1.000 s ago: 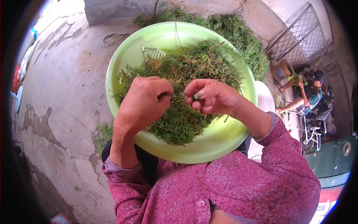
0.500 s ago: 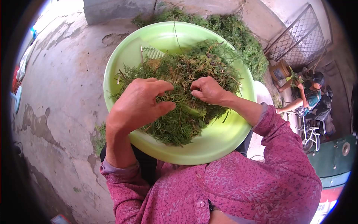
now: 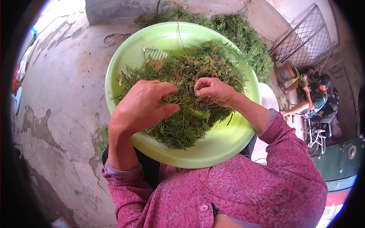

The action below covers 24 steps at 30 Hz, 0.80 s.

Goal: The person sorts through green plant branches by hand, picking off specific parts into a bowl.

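A light-green plastic basin (image 3: pixel 131 49) rests on my lap, heaped with cut evergreen sprigs (image 3: pixel 178 131), some browned. My left hand (image 3: pixel 146 102) is over the left part of the heap, thumb and forefinger apart with greenery showing in the gap; its other fingers are partly hidden. Just across from it, my right hand (image 3: pixel 216 91) pinches a small pale piece (image 3: pixel 197 93) between thumb and forefinger, above the sprigs. The piece is too small to name exactly. A ridged washboard-like part (image 3: pixel 156 54) of the basin shows beyond the heap.
More green branches (image 3: pixel 243 38) lie on the ground behind the basin, against a low wall. To the right, another person (image 3: pixel 317 95) sits holding greenery, near a brown bucket (image 3: pixel 284 72) and a metal mesh frame (image 3: pixel 306 36). Cracked concrete (image 3: pixel 64 91) stretches to the left.
My right hand has turned and lifted slightly, and a small pale piece now shows at its fingertips. My left hand has barely moved.
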### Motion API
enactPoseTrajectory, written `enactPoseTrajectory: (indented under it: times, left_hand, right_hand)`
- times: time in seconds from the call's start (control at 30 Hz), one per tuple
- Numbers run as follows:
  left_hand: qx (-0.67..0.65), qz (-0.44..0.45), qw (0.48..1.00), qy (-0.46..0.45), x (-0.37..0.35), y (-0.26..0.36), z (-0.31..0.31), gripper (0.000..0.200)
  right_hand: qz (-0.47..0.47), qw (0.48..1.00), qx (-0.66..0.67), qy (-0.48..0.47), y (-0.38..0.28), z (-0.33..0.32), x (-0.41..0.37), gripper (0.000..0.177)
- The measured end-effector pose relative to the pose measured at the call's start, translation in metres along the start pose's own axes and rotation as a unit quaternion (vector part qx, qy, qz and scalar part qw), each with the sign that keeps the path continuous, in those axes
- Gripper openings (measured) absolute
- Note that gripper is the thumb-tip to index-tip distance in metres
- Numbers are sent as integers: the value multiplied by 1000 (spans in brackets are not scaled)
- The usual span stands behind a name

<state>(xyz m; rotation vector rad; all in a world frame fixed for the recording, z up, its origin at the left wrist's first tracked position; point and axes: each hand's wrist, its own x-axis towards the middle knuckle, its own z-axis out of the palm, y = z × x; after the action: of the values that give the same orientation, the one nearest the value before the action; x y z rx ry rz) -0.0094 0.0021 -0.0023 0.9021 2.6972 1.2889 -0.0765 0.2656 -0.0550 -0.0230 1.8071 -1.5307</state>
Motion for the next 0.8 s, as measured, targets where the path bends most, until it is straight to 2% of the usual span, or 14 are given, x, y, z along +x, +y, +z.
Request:
enactPoseTrajectory:
  times: [0.03, 0.17, 0.23, 0.33, 0.4, 0.47, 0.53, 0.57, 0.6, 0.67, 0.7, 0.73, 0.77, 0.8]
  left_hand:
    - [-2, -6, 1000, 0, 0, -2, 1, 35]
    - [-1, 4, 1000, -7, 2, 2, 2, 35]
    - [-2, 4, 1000, -1, 2, 2, 4, 35]
    - [-13, -21, 1000, 2, 0, 2, 3, 34]
    - [-24, -46, 999, -2, -1, 1, 2, 34]
    - [-21, -19, 1000, 4, -1, -2, 3, 35]
    - [-25, -33, 999, 0, -2, -1, 3, 36]
    - [-26, -48, 999, -1, -2, -1, 3, 36]
    - [-29, -45, 999, -4, -2, -1, 4, 36]
    - [-23, -25, 999, 13, -1, -4, 4, 36]
    - [-25, -21, 999, 11, -1, -3, 4, 36]
    - [-20, -15, 1000, 13, 0, -2, 4, 36]
    - [-14, -9, 1000, 16, 0, -2, 5, 36]
    - [-15, -7, 1000, 17, 1, -1, 5, 36]
  right_hand:
    - [-2, 999, 29, -26, -2, -1, -5, 16]
    - [43, 988, 148, -16, -12, 15, -24, 12]
    - [18, 958, 252, -135, -15, 19, -30, 12]
    - [-19, 946, 297, -128, -24, 20, -43, 14]
    - [-30, 945, 311, -95, -30, 15, -55, 14]
    - [-88, 958, 260, -78, -35, -13, -68, 13]
    - [-173, 968, 113, 140, -50, -34, -99, 12]
    - [-210, 936, 40, 280, -49, -48, -111, 11]
    - [-241, 878, -35, 413, -48, -64, -125, 10]
    - [-280, 837, -93, 460, -28, -135, -163, 20]
    - [-278, 836, -93, 464, -18, -161, -177, 20]
    - [-157, 725, -344, 576, -8, -182, -190, 30]
    - [-17, 541, -560, 627, 1, -193, -197, 40]
    - [-18, 538, -561, 628, 7, -194, -197, 40]
